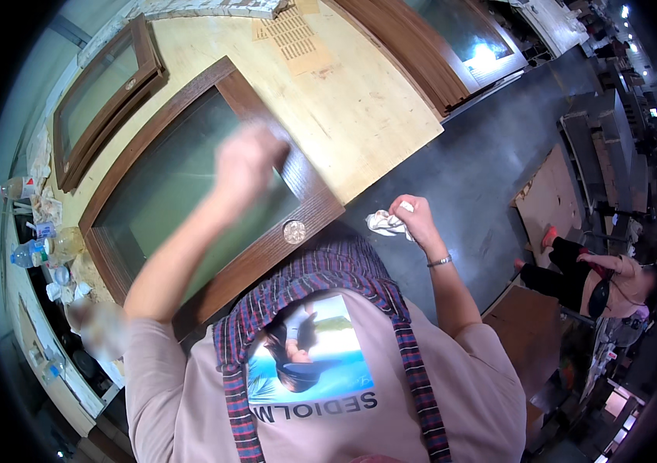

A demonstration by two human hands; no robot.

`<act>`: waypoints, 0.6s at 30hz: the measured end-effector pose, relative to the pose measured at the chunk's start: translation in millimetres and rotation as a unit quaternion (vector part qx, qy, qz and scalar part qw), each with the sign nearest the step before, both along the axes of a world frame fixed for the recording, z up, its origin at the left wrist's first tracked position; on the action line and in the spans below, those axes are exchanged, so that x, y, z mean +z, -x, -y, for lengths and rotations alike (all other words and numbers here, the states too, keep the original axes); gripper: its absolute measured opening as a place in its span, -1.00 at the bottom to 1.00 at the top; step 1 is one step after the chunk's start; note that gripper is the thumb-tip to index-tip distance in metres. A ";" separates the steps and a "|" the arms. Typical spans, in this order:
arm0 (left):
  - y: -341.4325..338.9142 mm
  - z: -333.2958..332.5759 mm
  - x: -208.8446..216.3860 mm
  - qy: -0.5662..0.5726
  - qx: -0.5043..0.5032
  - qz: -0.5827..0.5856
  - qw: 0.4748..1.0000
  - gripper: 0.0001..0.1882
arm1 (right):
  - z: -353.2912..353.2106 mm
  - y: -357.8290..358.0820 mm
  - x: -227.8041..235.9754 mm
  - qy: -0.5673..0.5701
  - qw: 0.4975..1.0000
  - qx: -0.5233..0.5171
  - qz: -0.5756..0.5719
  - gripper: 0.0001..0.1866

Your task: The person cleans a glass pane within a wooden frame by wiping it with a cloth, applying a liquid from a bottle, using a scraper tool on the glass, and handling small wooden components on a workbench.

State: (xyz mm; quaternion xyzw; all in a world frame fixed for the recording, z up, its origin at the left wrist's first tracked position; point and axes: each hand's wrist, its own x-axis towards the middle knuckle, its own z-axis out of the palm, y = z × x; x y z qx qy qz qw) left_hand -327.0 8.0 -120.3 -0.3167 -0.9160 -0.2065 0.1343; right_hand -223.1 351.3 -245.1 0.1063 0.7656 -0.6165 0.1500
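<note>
clenched around a crumpled white cloth, the right hand hangs over the dark floor just right of the workbench, fingers pressed together on the fabric, a thin bracelet at the wrist. left hand is blurred over the right rail of the glazed door, and i cannot tell whether its fingers are spread or closed. that door lies flat on the pale wooden bench, a dark brown wood-grain frame around greenish glass, with a round metal fitting on its near rail.
</note>
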 end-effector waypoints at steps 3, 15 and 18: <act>-86.6 -36.2 11.6 0.004 -0.198 0.037 0.979 -0.78 | -2.0 11.9 10.3 0.066 0.997 -0.051 0.006 -0.71; 27.2 46.7 9.1 -0.216 0.233 0.006 0.948 -0.83 | 182.0 97.6 129.1 -0.271 0.899 0.097 -0.332 -0.68; 60.7 85.0 4.6 -0.175 0.374 0.125 0.902 -0.79 | 217.6 103.6 115.2 -0.385 0.839 0.118 -0.367 -0.57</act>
